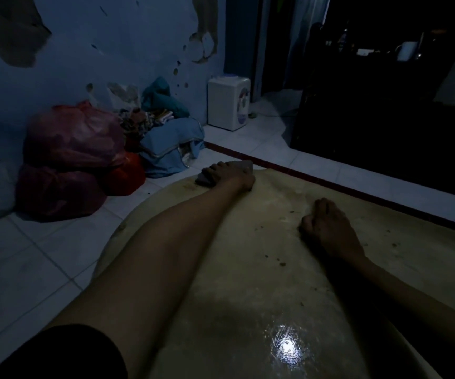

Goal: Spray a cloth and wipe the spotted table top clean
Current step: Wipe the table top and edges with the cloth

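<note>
The beige table top [248, 269] fills the lower middle of the view, with small dark spots scattered over it and a wet glare near the front. My left hand [230, 173] reaches to the far left corner and grips a folded grey cloth [203, 180], holding it down on the surface. My right hand [327, 225] rests on the table to the right, its fingers curled into a loose fist with nothing seen in it. No spray bottle is in view.
The room is dim. Red plastic bags [73, 149] and a pile of blue cloth [171, 143] lie on the white tiled floor to the left. A white water dispenser [227, 102] stands by the wall. Dark furniture [385, 119] stands at the back right.
</note>
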